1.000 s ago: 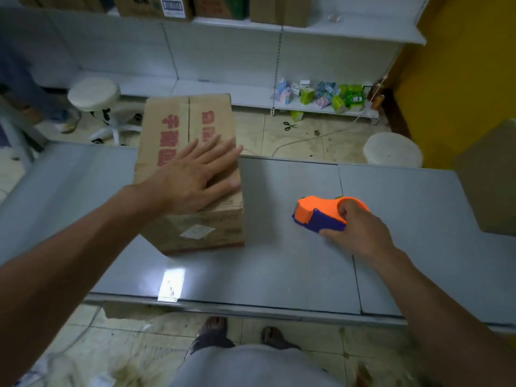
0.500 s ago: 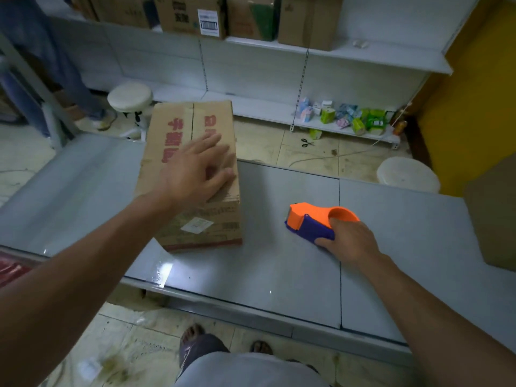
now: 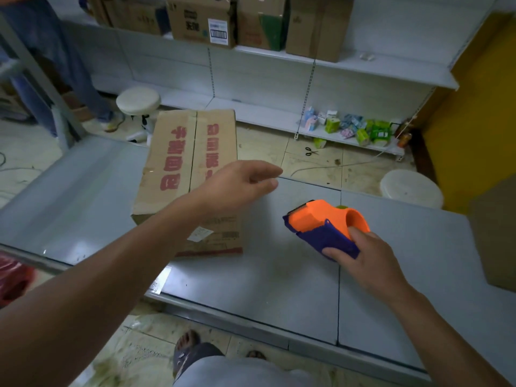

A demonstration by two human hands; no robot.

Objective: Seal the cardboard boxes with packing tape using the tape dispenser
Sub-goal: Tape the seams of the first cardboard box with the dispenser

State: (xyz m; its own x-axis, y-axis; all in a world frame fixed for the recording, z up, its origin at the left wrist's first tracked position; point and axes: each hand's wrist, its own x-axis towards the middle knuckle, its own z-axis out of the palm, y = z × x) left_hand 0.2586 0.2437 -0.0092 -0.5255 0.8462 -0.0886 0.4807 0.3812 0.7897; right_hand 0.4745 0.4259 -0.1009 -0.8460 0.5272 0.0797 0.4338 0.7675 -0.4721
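A brown cardboard box with red characters lies on the grey table, flaps closed with a seam down its top. My left hand hovers above the box's near right corner, lifted off it, fingers loosely curled and holding nothing. To the right, my right hand grips an orange and purple tape dispenser, tilted up off the table with its blade end pointing toward the box.
Another cardboard box sits at the table's right edge. White shelving behind holds several cartons and small packets. Two white stools and scissors are on the floor. A person's legs stand far left.
My left hand lifted off the box top and moved right, fingers curling. My right hand closed on the tape dispenser and tilted it up from the table.
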